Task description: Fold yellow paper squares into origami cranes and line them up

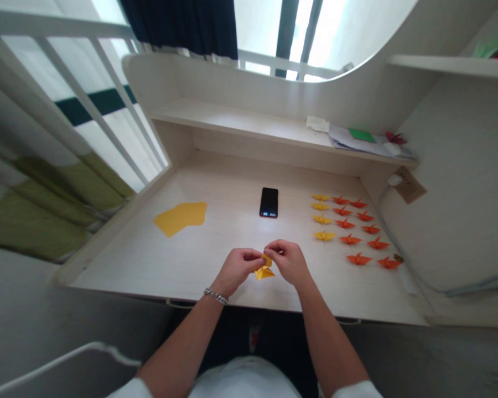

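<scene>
A small yellow origami piece [264, 272], partly folded, is held near the desk's front edge between both hands. My left hand [240, 268] pinches it from the left side, thumb and forefinger closed on the paper. From the right, my right hand [288, 260] grips its upper part with the fingertips. The fingers hide some of the folds. Flat yellow paper sheets [182, 216] lie fanned out to the left. On the right side of the desk stand rows of finished paper cranes, several yellow cranes [323, 236] and several orange cranes [349, 239].
A black phone [269, 202] lies mid-desk beyond the hands. Papers [348, 138] and a green square [362, 135] rest on the back shelf [232, 117]. A cable [410, 265] runs along the right wall from a socket [406, 185]. White railings border the left side.
</scene>
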